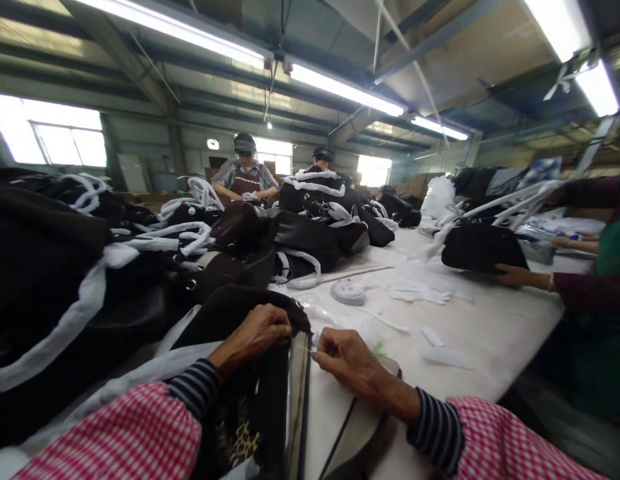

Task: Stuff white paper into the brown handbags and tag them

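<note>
A black bag (230, 312) lies in front of me, its open edge lined with a zipper and a pale strip (297, 393). At the top end of that strip, my left hand (257, 337) is closed, fingers pinching the bag's edge. Just right of it, my right hand (357, 365) is closed in a pinch above the table. A thin pale thread (304, 348) seems to run from the bag's edge to the right fingertips. Gold-and-black patterned material (245, 440) shows low in the bag. A beige piece with dark edging (357, 433) lies under my right forearm.
Black bags with white-wrapped handles (310, 237) are heaped to the left and ahead. A white tape roll (348, 292) and paper scraps (447, 359) lie on the white table (510, 327). Two people stand behind the heap. At right, another person's hand (515, 275) touches a black bag (483, 247).
</note>
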A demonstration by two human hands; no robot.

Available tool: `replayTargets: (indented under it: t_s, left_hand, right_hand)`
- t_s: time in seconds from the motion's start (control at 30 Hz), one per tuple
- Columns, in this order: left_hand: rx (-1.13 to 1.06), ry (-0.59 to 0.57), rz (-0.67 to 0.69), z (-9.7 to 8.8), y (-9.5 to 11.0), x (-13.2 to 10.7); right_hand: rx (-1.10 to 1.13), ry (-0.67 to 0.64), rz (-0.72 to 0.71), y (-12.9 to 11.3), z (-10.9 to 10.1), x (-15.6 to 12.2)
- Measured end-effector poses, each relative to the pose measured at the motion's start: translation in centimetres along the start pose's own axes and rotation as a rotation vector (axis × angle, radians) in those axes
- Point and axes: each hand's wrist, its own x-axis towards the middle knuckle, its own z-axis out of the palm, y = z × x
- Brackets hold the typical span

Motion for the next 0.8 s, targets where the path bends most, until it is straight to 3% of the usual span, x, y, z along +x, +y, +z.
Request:
replayTargets:
  t_s: [0.33,0.8]
  left_hand:
    - [-0.082,0.027,-0.020,0.4,-0.1,-0.4]
    - [0.145,0.057,-0.014,1.3,0.7,-1.3]
  right_hand:
    - [-0.040,0.042,0.014,0.5,1.6,1.9]
    - [0.018,0.029,0.043,1.0,2.4,1.9]
